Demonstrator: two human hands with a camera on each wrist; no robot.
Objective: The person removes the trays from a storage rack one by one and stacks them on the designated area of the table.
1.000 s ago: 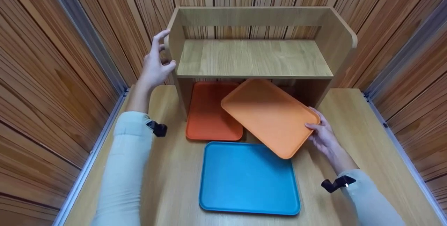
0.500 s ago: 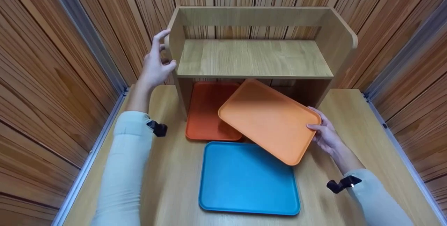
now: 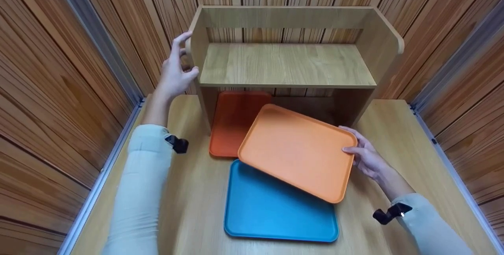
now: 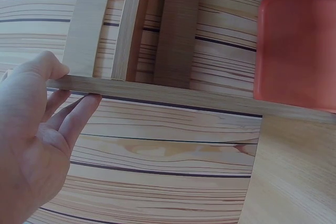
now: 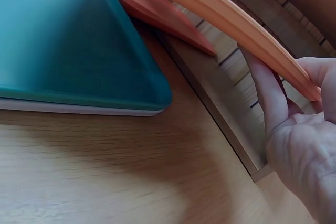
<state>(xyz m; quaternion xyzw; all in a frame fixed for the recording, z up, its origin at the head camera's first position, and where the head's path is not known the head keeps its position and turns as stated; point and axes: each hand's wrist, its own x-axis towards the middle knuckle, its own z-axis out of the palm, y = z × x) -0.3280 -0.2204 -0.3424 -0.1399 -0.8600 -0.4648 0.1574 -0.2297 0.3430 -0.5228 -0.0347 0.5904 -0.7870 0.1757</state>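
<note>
My right hand [image 3: 366, 154] pinches the right edge of a light orange tray [image 3: 299, 150], thumb on top and fingers underneath. The tray is held at a slant, overlapping the blue tray [image 3: 275, 215] and the red-orange tray [image 3: 236, 129] in the head view. In the right wrist view, the blue tray [image 5: 52, 40] shows a pale layer under its rim. My left hand [image 3: 175, 71] grips the left side panel of a small wooden shelf [image 3: 287, 64]; in the left wrist view, thumb and fingers of that hand [image 4: 42, 129] lie on either face of the panel [image 4: 178, 95].
The red-orange tray lies partly inside the shelf's lower space, against the left side. The blue tray lies on the wooden table [image 3: 197, 207] in front of the shelf. Wood-patterned walls [image 3: 51, 89] close in the back and both sides.
The light orange tray has come forward out from under the shelf board, turning flatter across the blue tray, with my right hand still pinching it. My left hand stays on the panel.
</note>
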